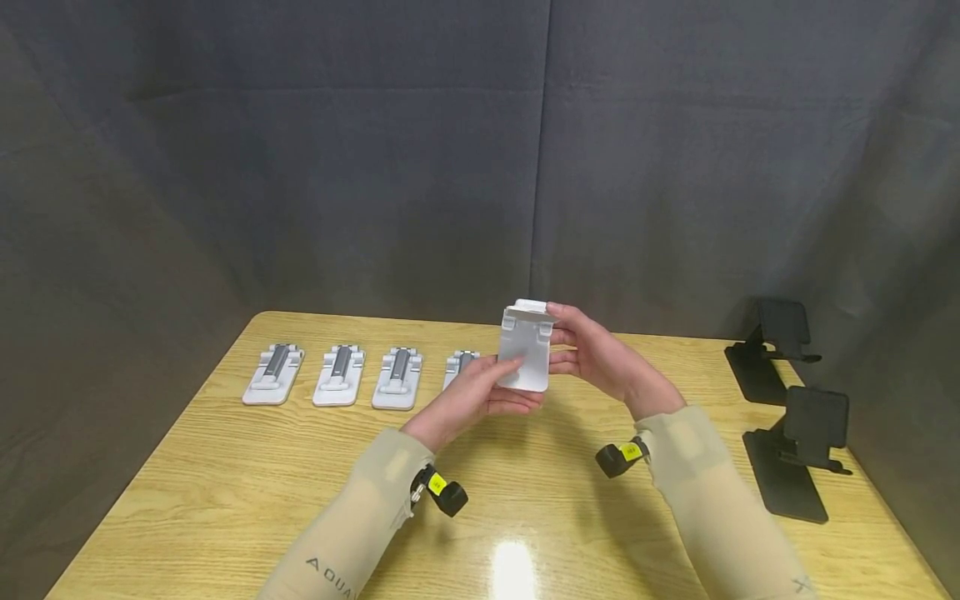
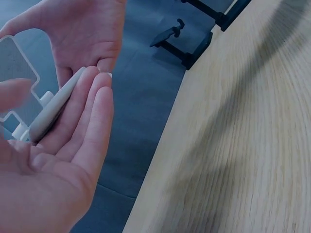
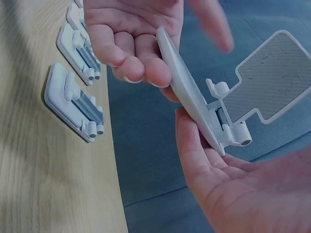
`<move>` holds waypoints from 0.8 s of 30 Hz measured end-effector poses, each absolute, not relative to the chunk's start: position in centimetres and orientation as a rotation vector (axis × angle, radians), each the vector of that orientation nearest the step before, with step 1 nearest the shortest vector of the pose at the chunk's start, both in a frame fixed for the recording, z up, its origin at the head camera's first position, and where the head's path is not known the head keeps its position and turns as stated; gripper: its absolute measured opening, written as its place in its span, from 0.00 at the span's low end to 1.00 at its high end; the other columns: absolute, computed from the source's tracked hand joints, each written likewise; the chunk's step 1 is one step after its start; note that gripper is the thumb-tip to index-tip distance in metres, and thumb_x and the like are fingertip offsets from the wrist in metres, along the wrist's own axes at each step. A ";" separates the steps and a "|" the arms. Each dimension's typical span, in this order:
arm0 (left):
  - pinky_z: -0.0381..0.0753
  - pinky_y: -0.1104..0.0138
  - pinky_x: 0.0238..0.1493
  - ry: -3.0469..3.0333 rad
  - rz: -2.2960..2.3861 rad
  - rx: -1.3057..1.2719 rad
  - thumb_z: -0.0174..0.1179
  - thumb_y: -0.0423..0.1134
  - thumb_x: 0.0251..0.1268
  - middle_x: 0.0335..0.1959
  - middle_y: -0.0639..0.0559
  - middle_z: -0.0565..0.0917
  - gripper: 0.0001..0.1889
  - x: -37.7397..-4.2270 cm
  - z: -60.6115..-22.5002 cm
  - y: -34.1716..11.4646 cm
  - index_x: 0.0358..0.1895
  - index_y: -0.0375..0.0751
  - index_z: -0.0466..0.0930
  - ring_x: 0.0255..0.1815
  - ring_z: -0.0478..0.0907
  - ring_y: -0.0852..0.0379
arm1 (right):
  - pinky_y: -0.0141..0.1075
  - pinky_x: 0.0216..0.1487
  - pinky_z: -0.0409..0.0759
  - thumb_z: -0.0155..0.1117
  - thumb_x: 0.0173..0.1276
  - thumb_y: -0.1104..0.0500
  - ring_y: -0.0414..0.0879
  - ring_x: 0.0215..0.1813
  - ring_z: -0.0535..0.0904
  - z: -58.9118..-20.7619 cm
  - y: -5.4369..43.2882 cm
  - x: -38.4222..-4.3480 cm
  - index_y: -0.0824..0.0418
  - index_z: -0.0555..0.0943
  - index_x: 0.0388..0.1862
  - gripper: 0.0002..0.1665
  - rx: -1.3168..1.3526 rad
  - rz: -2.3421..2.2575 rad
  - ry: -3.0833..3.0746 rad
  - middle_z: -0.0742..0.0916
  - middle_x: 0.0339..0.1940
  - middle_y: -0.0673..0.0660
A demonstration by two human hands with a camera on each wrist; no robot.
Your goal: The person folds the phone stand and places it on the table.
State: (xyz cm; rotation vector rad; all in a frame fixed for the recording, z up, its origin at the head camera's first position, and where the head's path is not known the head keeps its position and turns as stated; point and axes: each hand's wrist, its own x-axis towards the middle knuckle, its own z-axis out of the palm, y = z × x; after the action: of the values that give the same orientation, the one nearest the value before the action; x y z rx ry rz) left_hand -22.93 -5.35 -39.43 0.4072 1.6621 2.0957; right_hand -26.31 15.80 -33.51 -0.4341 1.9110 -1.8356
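A white folding phone stand (image 1: 525, 346) is held up over the table between both hands. In the right wrist view its upper plate (image 3: 277, 73), with a grey textured pad, is swung out from the base (image 3: 187, 90) on its hinge (image 3: 228, 126). My left hand (image 1: 472, 393) grips the base's lower end, fingers behind it and thumb over the front. My right hand (image 1: 606, 358) holds the hinged end from the right, with its thumb near the top corner and fingers behind the base.
Several folded white phone stands (image 1: 337, 379) lie in a row on the wooden table's (image 1: 285, 492) left half, the rightmost partly hidden by the left hand. Two black unfolded stands (image 1: 813, 425) stand by the right edge. A dark curtain (image 1: 375, 167) hangs behind the table.
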 end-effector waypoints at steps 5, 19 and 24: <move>0.82 0.52 0.57 1.605 2.137 0.363 0.33 0.68 0.78 0.49 0.27 0.84 0.44 -23.2 -39.2 -5.5 0.67 0.24 0.66 0.46 0.87 0.43 | 0.42 0.56 0.83 0.49 0.77 0.38 0.51 0.44 0.84 -33.8 15.8 -26.3 0.66 0.60 0.74 0.41 -0.445 -1.840 1.878 0.80 0.55 0.66; 0.82 0.55 0.57 1.621 2.121 0.343 0.30 0.86 0.60 0.50 0.28 0.84 0.62 -23.0 -39.0 -5.8 0.67 0.23 0.66 0.49 0.85 0.41 | 0.40 0.55 0.83 0.52 0.77 0.45 0.51 0.47 0.84 -34.2 15.5 -26.3 0.67 0.49 0.80 0.45 -0.461 -1.812 1.876 0.76 0.59 0.68; 0.82 0.53 0.58 1.630 2.124 0.335 0.32 0.86 0.58 0.51 0.27 0.83 0.62 -22.8 -38.9 -5.9 0.68 0.25 0.66 0.50 0.85 0.41 | 0.38 0.55 0.83 0.55 0.77 0.49 0.49 0.46 0.84 -34.3 15.5 -26.1 0.65 0.45 0.82 0.46 -0.424 -1.825 1.873 0.77 0.59 0.67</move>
State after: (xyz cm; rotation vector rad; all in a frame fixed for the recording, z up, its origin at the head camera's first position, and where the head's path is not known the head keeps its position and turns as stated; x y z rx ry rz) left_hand -22.84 -5.90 -38.91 0.3355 1.6297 2.1240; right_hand -26.08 15.46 -34.27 -0.4235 1.8733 -1.8245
